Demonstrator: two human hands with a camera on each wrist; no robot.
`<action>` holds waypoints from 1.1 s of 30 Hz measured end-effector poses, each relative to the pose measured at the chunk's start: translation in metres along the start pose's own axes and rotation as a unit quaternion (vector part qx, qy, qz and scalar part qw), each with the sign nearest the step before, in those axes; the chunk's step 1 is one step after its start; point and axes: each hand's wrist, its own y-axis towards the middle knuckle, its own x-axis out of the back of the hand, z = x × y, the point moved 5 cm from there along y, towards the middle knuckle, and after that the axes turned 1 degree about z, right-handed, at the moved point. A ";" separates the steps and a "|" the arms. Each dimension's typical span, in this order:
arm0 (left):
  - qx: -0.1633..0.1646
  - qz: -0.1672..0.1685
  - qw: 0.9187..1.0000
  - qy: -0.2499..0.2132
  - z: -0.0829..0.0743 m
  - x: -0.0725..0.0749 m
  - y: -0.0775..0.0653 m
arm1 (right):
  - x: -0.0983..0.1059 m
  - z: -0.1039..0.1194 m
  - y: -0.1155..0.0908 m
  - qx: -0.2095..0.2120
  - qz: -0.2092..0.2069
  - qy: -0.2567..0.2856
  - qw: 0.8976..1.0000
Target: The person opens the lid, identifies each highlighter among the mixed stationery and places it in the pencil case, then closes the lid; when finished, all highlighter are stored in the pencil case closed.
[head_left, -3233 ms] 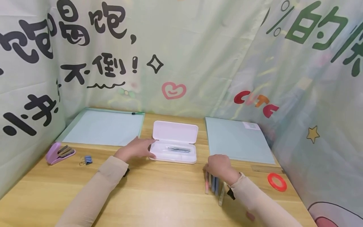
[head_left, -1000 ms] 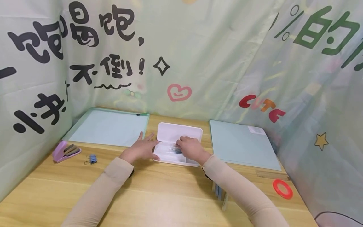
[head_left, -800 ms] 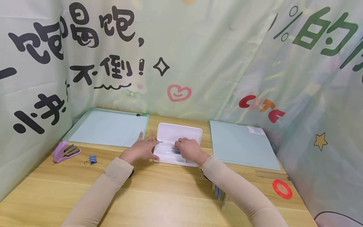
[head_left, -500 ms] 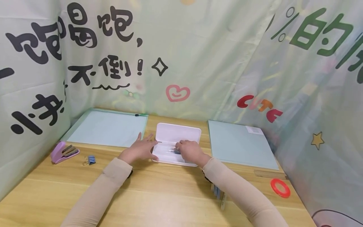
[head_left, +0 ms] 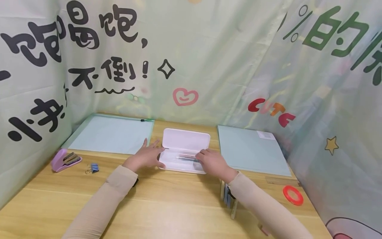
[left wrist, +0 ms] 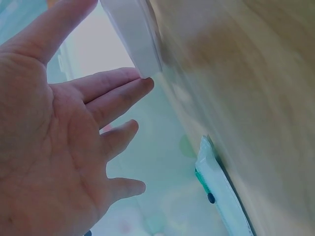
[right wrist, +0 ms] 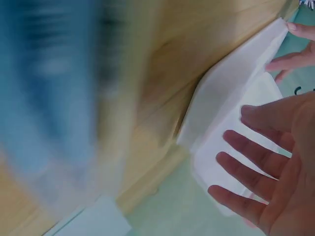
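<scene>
A white pencil case (head_left: 170, 163) lies with its lid up at the table's middle; several slim pens (head_left: 188, 158), one of them reddish, lie inside. My left hand (head_left: 145, 157) is at the case's left end, fingers spread; in the left wrist view two fingertips meet the case's edge (left wrist: 133, 34). Over the right end of the case is my right hand (head_left: 215, 164), near the pen ends. The right wrist view shows its fingers extended and apart, with nothing held. Below my right wrist stand more pens (head_left: 226, 196), bluish and beige, partly hidden by the sleeve.
Pale blue folders lie at back left (head_left: 110, 134) and back right (head_left: 253, 151). A purple open holder (head_left: 61, 161) with brown pieces and a blue binder clip (head_left: 94, 167) sit at left. At right are a clear ruler (head_left: 282, 181) and a red ring (head_left: 293, 195).
My right hand went from the pens at right into the case, then let go and drew back rightward; a reddish pen now lies there. My left hand stays at the case.
</scene>
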 end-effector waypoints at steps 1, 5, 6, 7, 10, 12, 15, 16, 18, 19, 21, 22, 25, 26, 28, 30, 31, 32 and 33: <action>-0.001 0.002 1.000 -0.001 0.000 0.000 0.000 | 0.002 -0.003 -0.006 0.001 -0.001 -0.002 1.000; -0.004 0.003 1.000 -0.001 0.000 0.000 0.001 | 0.008 -0.014 -0.030 0.000 0.014 0.009 1.000; -0.004 0.002 1.000 0.000 0.000 0.001 0.001 | 0.009 -0.017 -0.035 0.003 0.018 0.018 1.000; -0.003 0.000 1.000 0.002 0.001 0.002 0.002 | 0.011 -0.019 -0.040 0.006 0.021 0.028 0.999; -0.003 -0.004 1.000 -0.003 0.002 0.006 0.002 | 0.013 -0.026 -0.054 0.021 0.031 0.060 0.997; -0.003 -0.004 1.000 -0.003 0.002 0.008 0.002 | 0.013 -0.028 -0.061 0.034 0.036 0.073 0.996; -0.003 -0.001 1.000 -0.007 0.003 0.009 0.002 | 0.011 -0.029 -0.068 0.052 0.051 0.081 0.994; -0.003 0.000 1.000 -0.008 0.003 0.009 0.001 | 0.010 -0.029 -0.070 0.056 0.059 0.082 0.993; -0.001 0.002 1.000 -0.008 0.002 0.009 0.001 | 0.009 -0.029 -0.074 0.060 0.076 0.081 0.992; -0.001 0.003 1.000 -0.008 0.002 0.008 0.001 | 0.009 -0.030 -0.076 0.059 0.085 0.083 0.991; 0.000 0.005 1.000 -0.007 0.001 0.008 0.000 | 0.009 -0.031 -0.079 0.056 0.101 0.082 0.990; -0.001 0.004 1.000 -0.008 0.000 0.008 0.000 | 0.008 -0.031 -0.080 0.058 0.107 0.080 0.989; 0.000 0.004 1.000 -0.004 0.000 0.006 0.000 | 0.007 -0.032 -0.083 0.064 0.113 0.075 0.989; -0.001 0.004 1.000 -0.003 -0.001 0.006 0.000 | 0.007 -0.032 -0.083 0.068 0.112 0.074 0.989; -0.001 0.004 1.000 0.001 -0.001 0.005 0.000 | 0.005 -0.031 -0.084 0.078 0.106 0.073 0.989; -0.003 0.004 1.000 0.000 -0.003 0.004 0.000 | 0.004 -0.030 -0.084 0.087 0.095 0.076 0.989; -0.003 0.003 1.000 -0.001 -0.002 0.004 0.000 | 0.003 -0.029 -0.083 0.092 0.088 0.076 0.989; -0.002 0.002 1.000 -0.001 -0.002 0.004 0.000 | 0.003 -0.028 -0.082 0.097 0.082 0.077 0.989; -0.002 0.002 1.000 -0.002 -0.001 0.004 0.000 | 0.002 -0.027 -0.080 0.103 0.077 0.076 0.989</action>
